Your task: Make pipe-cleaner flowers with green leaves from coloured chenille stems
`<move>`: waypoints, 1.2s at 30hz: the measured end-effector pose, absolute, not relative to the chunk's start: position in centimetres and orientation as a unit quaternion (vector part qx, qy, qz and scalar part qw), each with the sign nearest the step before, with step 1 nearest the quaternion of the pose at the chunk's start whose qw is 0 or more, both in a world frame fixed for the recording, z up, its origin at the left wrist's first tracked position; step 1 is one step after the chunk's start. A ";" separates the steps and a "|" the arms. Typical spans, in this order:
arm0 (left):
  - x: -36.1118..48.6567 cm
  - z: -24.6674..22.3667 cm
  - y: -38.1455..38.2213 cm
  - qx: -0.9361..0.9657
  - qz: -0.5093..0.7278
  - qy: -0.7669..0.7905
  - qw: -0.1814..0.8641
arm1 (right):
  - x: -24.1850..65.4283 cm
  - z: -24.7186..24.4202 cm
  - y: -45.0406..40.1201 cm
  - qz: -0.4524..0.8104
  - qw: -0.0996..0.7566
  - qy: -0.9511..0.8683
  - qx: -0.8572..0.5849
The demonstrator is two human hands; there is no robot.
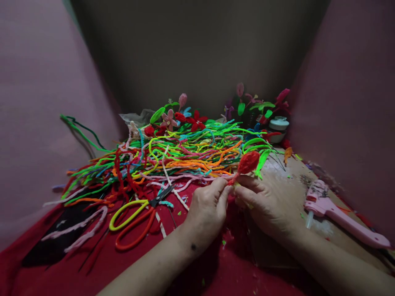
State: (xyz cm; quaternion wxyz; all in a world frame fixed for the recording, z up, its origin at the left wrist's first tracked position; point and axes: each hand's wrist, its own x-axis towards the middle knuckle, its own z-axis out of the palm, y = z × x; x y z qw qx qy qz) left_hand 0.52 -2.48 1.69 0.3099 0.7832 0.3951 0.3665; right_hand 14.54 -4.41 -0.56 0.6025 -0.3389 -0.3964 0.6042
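A red fuzzy bud, made of pipe cleaner, stands tilted up to the right above both hands. My left hand pinches its narrow base from the left, thumb and index finger pressed together. From the right, my right hand holds the same base, its fingers curled just under the bud. The fingertips of the two hands nearly meet, and they hide the lower end of the piece. Behind the hands lies a large heap of coloured pipe cleaners.
Scissors with yellow and red handles lie left of my left hand. A pink glue gun rests on a brown board at the right. Finished flowers and a lidded jar stand behind the heap. Pink walls flank both sides.
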 end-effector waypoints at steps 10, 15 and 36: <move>0.5 3.0 -2.2 0.537 0.317 0.329 0.709 | 14.5 -0.5 -4.2 0.614 0.593 -0.407 -0.325; 0.1 2.6 -1.9 0.453 0.284 0.253 0.807 | 14.5 -0.5 -4.3 0.645 0.595 -0.376 -0.297; 0.7 0.8 -2.9 0.860 0.250 0.422 0.140 | 13.9 0.0 -4.0 0.630 0.620 -0.333 -0.329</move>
